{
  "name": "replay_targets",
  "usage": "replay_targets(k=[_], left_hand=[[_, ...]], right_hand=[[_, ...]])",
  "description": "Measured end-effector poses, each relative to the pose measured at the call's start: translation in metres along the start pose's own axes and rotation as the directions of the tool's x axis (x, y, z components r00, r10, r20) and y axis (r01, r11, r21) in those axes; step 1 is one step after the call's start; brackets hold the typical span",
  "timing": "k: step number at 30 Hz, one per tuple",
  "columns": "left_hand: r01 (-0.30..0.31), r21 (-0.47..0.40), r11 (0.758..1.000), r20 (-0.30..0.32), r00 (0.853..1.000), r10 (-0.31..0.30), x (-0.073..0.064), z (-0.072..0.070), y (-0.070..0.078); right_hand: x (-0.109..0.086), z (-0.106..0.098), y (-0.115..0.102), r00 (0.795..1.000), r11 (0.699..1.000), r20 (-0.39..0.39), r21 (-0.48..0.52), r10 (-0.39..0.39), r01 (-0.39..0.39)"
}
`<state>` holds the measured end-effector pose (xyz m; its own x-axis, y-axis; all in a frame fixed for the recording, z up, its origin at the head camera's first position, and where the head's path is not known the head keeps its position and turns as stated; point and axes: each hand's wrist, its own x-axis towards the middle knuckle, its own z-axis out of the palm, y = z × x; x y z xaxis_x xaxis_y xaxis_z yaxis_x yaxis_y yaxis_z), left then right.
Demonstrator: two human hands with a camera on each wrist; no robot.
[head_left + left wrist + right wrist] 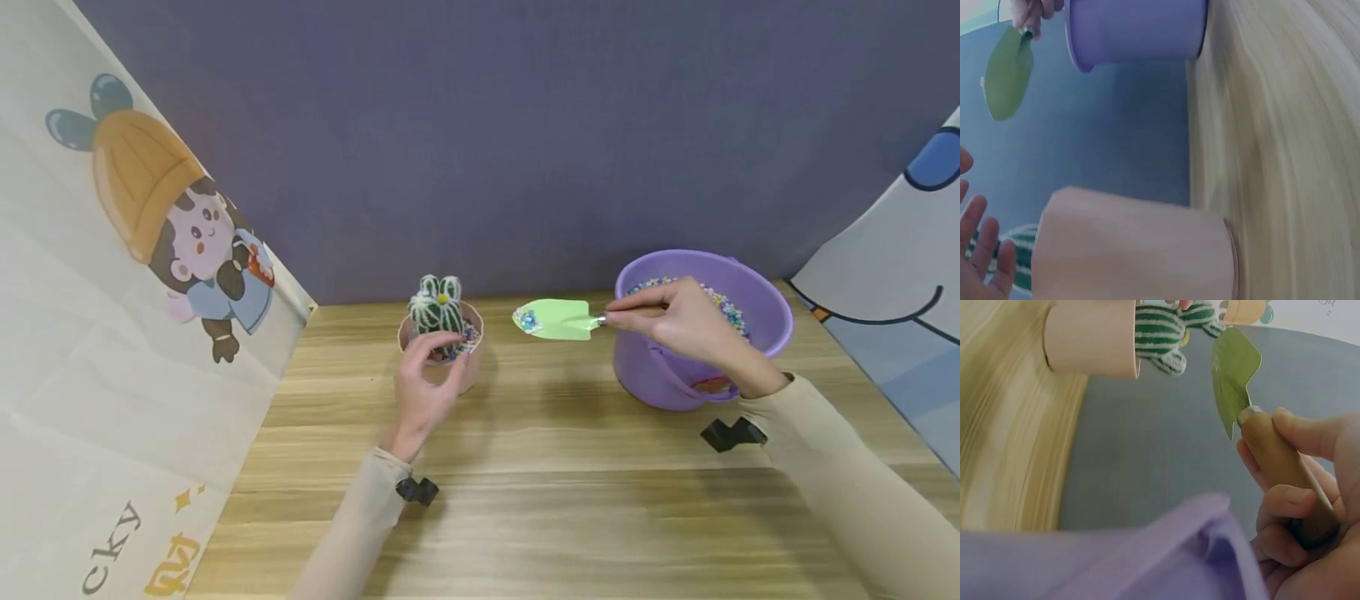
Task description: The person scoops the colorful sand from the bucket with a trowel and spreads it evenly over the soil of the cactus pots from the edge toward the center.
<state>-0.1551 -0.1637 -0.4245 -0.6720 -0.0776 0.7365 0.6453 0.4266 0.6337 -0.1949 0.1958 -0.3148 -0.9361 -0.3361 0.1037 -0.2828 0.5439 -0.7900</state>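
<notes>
My right hand [686,321] grips the wooden handle [1279,456] of a small garden trowel. Its light green blade [564,319] points left, with a few colourful beads [528,320] at the tip. That hand is over the purple bucket [645,379], which holds many more beads [729,310]. At the left, a knitted green-and-white cactus [435,310] stands in a pale pink pot [1135,250] with beads around its base. My left hand [425,392] is at the front of this pot, thumb and fingers apart and loosely bent near the cactus.
Everything stands on a wood-grain table [525,500] against a dark blue-grey back panel [480,150]. A white panel with a cartoon figure [202,233] rises along the left side. Another printed panel [885,242] borders the right, beyond the bucket.
</notes>
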Motion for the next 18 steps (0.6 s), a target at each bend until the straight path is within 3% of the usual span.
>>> replay_targets(k=[4, 8, 18], left_hand=[[-0.055, 0.022, 0.998, -0.069, 0.996, 0.056, 0.0, -0.009, -0.007], [-0.058, 0.041, 0.997, -0.11, 0.992, 0.062, 0.0, -0.018, -0.014], [0.056, 0.087, 0.995, -0.133, 0.99, -0.044, -0.001, -0.035, -0.027]], right_hand=[[0.001, 0.006, -0.007, 1.0, 1.0, 0.019, -0.017, -0.005, 0.005], [0.005, 0.012, -0.012, 1.0, 1.0, 0.028, -0.009, -0.007, 0.007], [0.013, 0.033, -0.023, 0.999, 0.998, 0.015, -0.051, -0.039, 0.04]])
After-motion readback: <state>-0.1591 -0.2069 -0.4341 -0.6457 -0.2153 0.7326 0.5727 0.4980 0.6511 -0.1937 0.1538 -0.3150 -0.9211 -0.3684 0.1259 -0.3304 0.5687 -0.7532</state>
